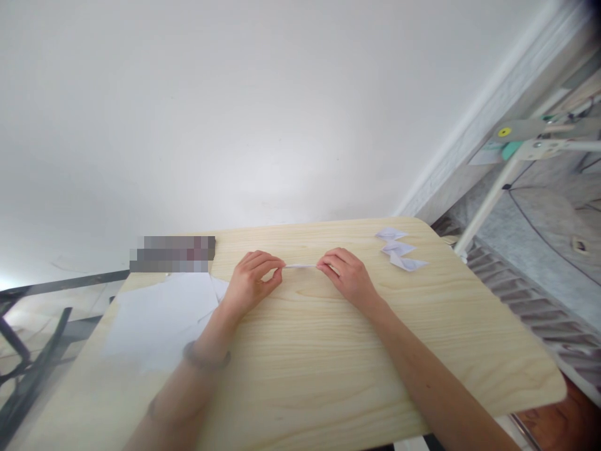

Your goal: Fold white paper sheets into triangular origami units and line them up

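A narrow piece of folded white paper (301, 266) is stretched level between my two hands, seen almost edge-on above the table. My left hand (253, 279) pinches its left end between thumb and fingers. At the opposite end, my right hand (346, 275) grips the paper in a similar pinch. Whether the paper touches the tabletop, I cannot tell. Several folded white paper pieces with pointed ends (399, 248) lie to the right of my right hand. Loose white paper sheets (159, 313) are spread to the left, partly behind my left forearm.
The pale wooden table (305, 363) stands against a white wall (263, 113). A dark, blurred-out object (173, 254) lies at the table's back left. Beyond the right edge are a white metal frame (493, 194) and pleated grey fabric (530, 313).
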The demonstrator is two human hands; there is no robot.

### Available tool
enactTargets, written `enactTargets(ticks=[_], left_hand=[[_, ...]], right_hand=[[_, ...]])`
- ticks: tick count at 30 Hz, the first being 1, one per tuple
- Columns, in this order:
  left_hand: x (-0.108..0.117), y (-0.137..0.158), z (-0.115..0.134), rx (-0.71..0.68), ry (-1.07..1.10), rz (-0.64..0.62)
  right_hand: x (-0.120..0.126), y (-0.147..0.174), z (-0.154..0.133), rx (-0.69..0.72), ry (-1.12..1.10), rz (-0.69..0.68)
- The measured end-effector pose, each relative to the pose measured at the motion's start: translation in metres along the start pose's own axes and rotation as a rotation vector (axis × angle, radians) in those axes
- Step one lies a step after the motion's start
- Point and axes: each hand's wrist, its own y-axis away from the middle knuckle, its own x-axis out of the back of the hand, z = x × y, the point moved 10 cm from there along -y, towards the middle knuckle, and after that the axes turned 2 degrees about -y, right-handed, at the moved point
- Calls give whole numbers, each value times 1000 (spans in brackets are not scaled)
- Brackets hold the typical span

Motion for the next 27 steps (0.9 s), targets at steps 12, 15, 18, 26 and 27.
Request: enactTargets(ticks=[12, 15, 18, 26, 27], left_hand=[[-13, 0, 10, -36, 76, -78], [-11, 0, 6, -25, 93, -62], [-10, 1, 0, 20, 91, -48], [-16, 3, -9, 117, 115, -107], [-20, 3, -8, 124, 110, -153]], right_hand=[[-18, 0, -20, 50, -114, -93], [-10, 0, -13, 54, -156, -33], [-2, 1, -8, 51, -163, 30], [-4, 2, -10, 48, -113, 25], [-5, 2, -11, 57, -104, 16]])
